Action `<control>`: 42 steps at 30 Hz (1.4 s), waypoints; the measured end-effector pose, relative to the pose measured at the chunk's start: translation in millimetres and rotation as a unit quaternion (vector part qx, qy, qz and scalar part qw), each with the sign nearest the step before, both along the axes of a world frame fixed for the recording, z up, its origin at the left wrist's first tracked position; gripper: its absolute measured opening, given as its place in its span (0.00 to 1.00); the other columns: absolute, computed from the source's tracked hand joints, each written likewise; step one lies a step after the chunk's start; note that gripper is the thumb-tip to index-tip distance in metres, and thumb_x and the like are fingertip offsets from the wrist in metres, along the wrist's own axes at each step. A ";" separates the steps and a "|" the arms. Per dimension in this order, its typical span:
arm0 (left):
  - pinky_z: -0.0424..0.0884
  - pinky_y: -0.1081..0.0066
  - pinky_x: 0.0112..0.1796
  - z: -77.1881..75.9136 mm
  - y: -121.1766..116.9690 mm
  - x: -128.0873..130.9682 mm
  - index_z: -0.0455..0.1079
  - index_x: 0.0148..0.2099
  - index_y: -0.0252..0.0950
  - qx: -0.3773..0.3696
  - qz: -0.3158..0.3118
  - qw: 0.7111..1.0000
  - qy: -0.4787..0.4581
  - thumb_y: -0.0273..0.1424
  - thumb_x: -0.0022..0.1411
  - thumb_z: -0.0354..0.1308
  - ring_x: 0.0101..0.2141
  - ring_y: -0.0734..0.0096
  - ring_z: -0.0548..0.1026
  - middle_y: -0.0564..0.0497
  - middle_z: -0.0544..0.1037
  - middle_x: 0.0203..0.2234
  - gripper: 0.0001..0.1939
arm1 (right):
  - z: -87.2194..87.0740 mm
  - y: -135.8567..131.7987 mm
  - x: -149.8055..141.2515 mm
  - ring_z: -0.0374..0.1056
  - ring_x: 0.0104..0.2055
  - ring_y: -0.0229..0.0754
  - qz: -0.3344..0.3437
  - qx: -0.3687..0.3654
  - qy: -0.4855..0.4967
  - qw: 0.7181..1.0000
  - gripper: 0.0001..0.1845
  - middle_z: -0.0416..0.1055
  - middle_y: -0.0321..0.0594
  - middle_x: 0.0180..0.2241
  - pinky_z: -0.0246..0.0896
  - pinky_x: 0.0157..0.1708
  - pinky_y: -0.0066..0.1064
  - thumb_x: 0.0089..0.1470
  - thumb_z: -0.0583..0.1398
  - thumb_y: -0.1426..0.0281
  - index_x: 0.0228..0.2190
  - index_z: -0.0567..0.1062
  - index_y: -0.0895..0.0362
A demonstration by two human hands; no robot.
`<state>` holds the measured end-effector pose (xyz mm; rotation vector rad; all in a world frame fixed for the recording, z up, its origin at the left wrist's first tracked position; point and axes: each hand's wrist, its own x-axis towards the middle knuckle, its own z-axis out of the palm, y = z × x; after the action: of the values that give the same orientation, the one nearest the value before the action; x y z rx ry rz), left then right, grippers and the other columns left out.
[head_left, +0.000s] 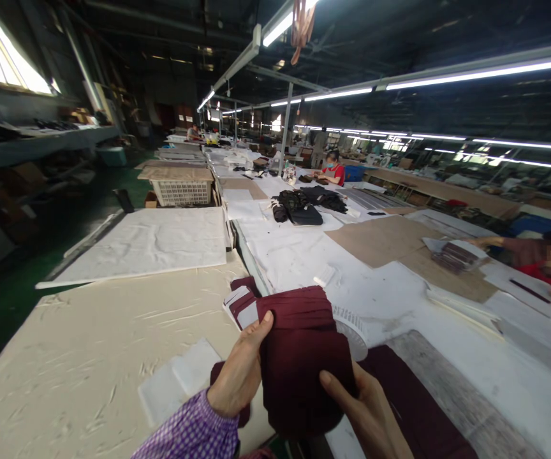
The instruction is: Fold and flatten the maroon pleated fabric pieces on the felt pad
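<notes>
A stack of maroon fabric pieces [304, 363] with a rounded lower end is held up in front of me. My left hand [241, 363] grips its left edge, thumb on top and fingers hidden behind. On the right edge, my right hand [368, 401] clasps the same stack, its thumb pressed on the front face. Just past my left thumb lie more maroon and white pieces [241, 306]. Under and to the right of my right hand, a larger maroon cloth [412, 401] rests on the table. A white ribbed plastic container [352, 330] is partly hidden behind the stack.
A cream-covered table [113, 344] with a white sheet [180, 379] is at left. Dark garments [304, 204] lie ahead on the white table [280, 252]. A plastic crate [182, 188] stands beyond. One co-worker [543, 258] handles maroon pieces at right; another [333, 171] sits farther back.
</notes>
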<state>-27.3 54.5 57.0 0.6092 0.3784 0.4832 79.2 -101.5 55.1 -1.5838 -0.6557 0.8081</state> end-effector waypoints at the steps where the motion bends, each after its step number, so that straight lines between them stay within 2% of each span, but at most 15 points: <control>1: 0.64 0.58 0.55 1.5 -1.3 -0.3 0.74 0.49 0.29 -0.001 -0.003 1.000 -0.001 0.38 0.62 0.57 0.50 0.54 0.74 0.40 0.80 0.45 0.19 | -0.9 1.7 -0.9 0.71 0.49 0.54 -0.010 0.001 0.017 1.000 0.27 0.78 0.45 0.42 0.66 0.49 0.42 0.51 0.64 0.57 0.50 0.75 0.57; 6: 0.63 0.58 0.57 7.8 -4.2 -2.1 0.72 0.52 0.30 -0.007 -0.017 1.000 0.007 0.39 0.63 0.56 0.52 0.54 0.73 0.41 0.79 0.47 0.21 | -5.6 5.4 -3.9 0.72 0.46 0.55 -0.038 0.015 0.055 0.998 0.24 0.79 0.45 0.37 0.68 0.46 0.42 0.48 0.66 0.58 0.44 0.78 0.59; 10: 0.63 0.57 0.57 0.9 -3.8 -7.5 0.71 0.53 0.33 -0.027 -0.048 0.998 -0.027 0.43 0.63 0.54 0.52 0.54 0.73 0.41 0.78 0.48 0.23 | -5.9 3.4 -5.9 0.73 0.42 0.53 -0.056 0.034 0.079 0.995 0.23 0.80 0.44 0.34 0.69 0.43 0.40 0.47 0.67 0.58 0.43 0.79 0.58; 13: 0.67 0.60 0.53 -8.0 -5.3 -12.4 0.75 0.46 0.36 0.010 -0.062 0.997 -0.036 0.38 0.56 0.64 0.46 0.57 0.77 0.45 0.81 0.43 0.17 | -4.0 2.0 -8.0 0.73 0.40 0.51 -0.074 0.034 0.088 0.993 0.23 0.80 0.43 0.32 0.69 0.41 0.37 0.46 0.68 0.58 0.42 0.80 0.58; 15: 0.71 0.63 0.48 -10.6 -7.9 -13.4 0.76 0.44 0.37 0.039 -0.077 0.996 -0.028 0.32 0.50 0.68 0.41 0.60 0.79 0.46 0.82 0.41 0.17 | -3.4 1.3 -8.9 0.73 0.40 0.50 -0.071 0.030 0.092 0.993 0.21 0.80 0.43 0.34 0.69 0.40 0.35 0.46 0.68 0.59 0.41 0.80 0.58; 18: 0.73 0.66 0.44 -9.5 -12.9 -10.6 0.76 0.44 0.36 0.057 -0.075 0.995 -0.019 0.28 0.49 0.69 0.38 0.62 0.79 0.47 0.82 0.39 0.17 | -3.1 2.2 -10.0 0.73 0.40 0.49 -0.057 0.030 0.089 0.994 0.19 0.80 0.43 0.36 0.69 0.40 0.34 0.48 0.67 0.59 0.40 0.80 0.58; 23: 0.74 0.66 0.42 -9.8 -14.9 -5.8 0.77 0.42 0.34 0.032 -0.050 0.998 0.005 0.29 0.54 0.65 0.33 0.65 0.80 0.46 0.83 0.35 0.11 | -0.3 6.8 -13.6 0.73 0.41 0.48 -0.063 0.024 0.067 0.995 0.20 0.79 0.42 0.38 0.69 0.43 0.35 0.49 0.66 0.58 0.42 0.78 0.56; 26: 0.74 0.65 0.42 -12.2 -11.6 -7.2 0.77 0.42 0.34 0.029 -0.056 0.998 0.010 0.28 0.55 0.65 0.34 0.64 0.80 0.46 0.83 0.35 0.11 | -0.9 5.8 -10.4 0.73 0.43 0.47 -0.068 0.047 0.026 0.996 0.21 0.78 0.42 0.42 0.69 0.43 0.34 0.48 0.67 0.59 0.43 0.75 0.54; 30: 0.74 0.64 0.43 -10.3 -9.3 -10.2 0.77 0.45 0.34 0.062 -0.088 0.994 0.002 0.27 0.55 0.65 0.38 0.61 0.79 0.44 0.83 0.37 0.13 | -0.2 1.3 1.7 0.71 0.46 0.46 -0.130 0.082 -0.036 0.988 0.27 0.74 0.41 0.47 0.68 0.43 0.32 0.45 0.69 0.61 0.47 0.71 0.49; 33: 0.73 0.63 0.45 -7.1 -9.5 -11.1 0.76 0.46 0.34 0.078 -0.107 0.991 -0.001 0.27 0.55 0.65 0.38 0.61 0.80 0.44 0.82 0.38 0.15 | 4.0 0.9 5.0 0.72 0.44 0.47 -0.134 0.085 -0.007 0.987 0.24 0.76 0.42 0.44 0.69 0.41 0.32 0.42 0.70 0.61 0.43 0.74 0.50; 37: 0.73 0.63 0.45 -8.2 -9.5 -9.8 0.77 0.45 0.34 0.067 -0.086 0.994 0.001 0.28 0.55 0.65 0.39 0.61 0.79 0.45 0.83 0.38 0.14 | 3.9 6.4 -4.7 0.74 0.39 0.47 -0.132 0.087 0.071 0.985 0.22 0.78 0.41 0.37 0.71 0.38 0.33 0.43 0.70 0.60 0.40 0.75 0.53; 42: 0.72 0.61 0.47 -8.9 -12.8 -5.9 0.77 0.44 0.33 0.045 -0.063 0.997 0.005 0.29 0.53 0.66 0.42 0.57 0.79 0.44 0.82 0.38 0.15 | -2.4 12.1 -15.4 0.74 0.39 0.46 -0.149 0.059 0.046 0.986 0.21 0.79 0.40 0.37 0.71 0.38 0.29 0.44 0.68 0.57 0.40 0.78 0.53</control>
<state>-33.1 41.7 48.1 0.7185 0.3262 0.3791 63.8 -89.4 52.7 -1.4826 -0.3810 0.6043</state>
